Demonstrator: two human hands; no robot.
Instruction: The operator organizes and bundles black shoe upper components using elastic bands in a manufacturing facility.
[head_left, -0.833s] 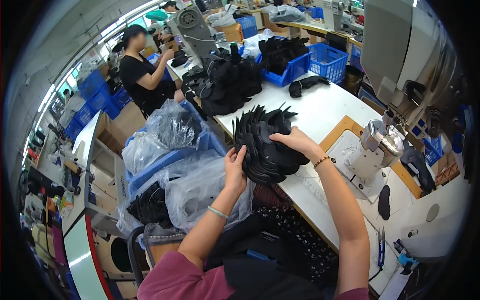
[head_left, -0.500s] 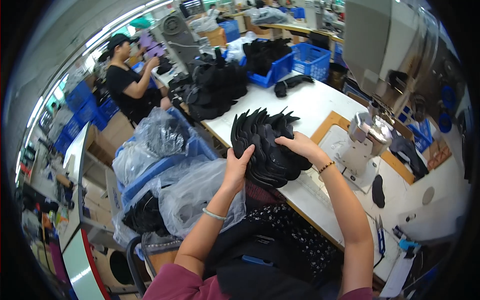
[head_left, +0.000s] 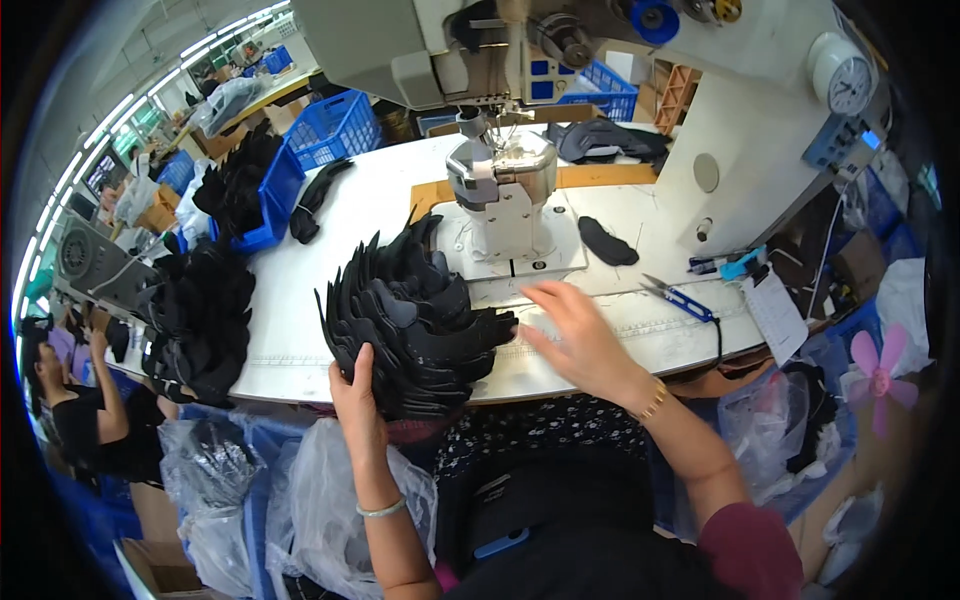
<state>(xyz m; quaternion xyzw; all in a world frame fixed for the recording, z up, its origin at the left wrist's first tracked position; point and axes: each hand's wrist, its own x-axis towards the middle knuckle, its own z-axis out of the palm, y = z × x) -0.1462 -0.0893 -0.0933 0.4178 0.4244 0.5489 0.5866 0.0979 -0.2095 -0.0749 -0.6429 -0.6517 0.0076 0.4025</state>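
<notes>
A thick bundle of black, curved fabric pieces (head_left: 415, 325), fanned out in overlapping layers, rests at the front of the white table. My left hand (head_left: 358, 395) grips its near left edge, thumb on top and the fingers hidden beneath. Just off the bundle's right end is my right hand (head_left: 585, 345), its thumb and fingers apart and nothing in them; whether a fingertip touches the end piece I cannot tell. Behind the bundle stands a sewing machine (head_left: 505, 215) with a shiny metal head. One loose black piece (head_left: 608, 241) lies right of it.
Blue-handled thread snips (head_left: 688, 302) and a white paper (head_left: 775, 312) lie at the right. Heaped black pieces (head_left: 200, 320) and a blue bin (head_left: 268, 215) occupy the left. Plastic-bagged goods (head_left: 345, 500) sit below the front edge. A seated person (head_left: 85, 400) works at far left.
My view has swung right toward the sewing machine. The bundle now rests farther along the table, before the machine. My right hand has come off its top to its right side.
</notes>
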